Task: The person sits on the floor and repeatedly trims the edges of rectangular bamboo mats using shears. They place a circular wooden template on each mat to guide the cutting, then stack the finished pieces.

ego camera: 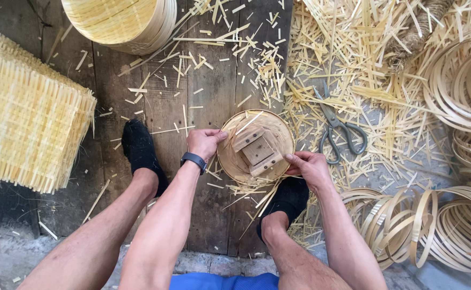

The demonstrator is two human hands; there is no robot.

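Note:
A round bamboo ring frame [230,159] stands on the dark wooden boards between my feet, with a small wooden block jig [258,150] inside it. My left hand [204,142] grips the ring's left rim; a dark watch is on that wrist. My right hand [309,167] holds the ring's lower right rim, fingers touching the block's edge. A thin bamboo strip lies across the top of the ring.
Grey-handled scissors [338,129] lie right of the ring among bamboo offcuts. A stack of woven bamboo mats [26,118] sits at left, a stack of round frames [122,21] at top. Several bamboo hoops [450,220] pile at right.

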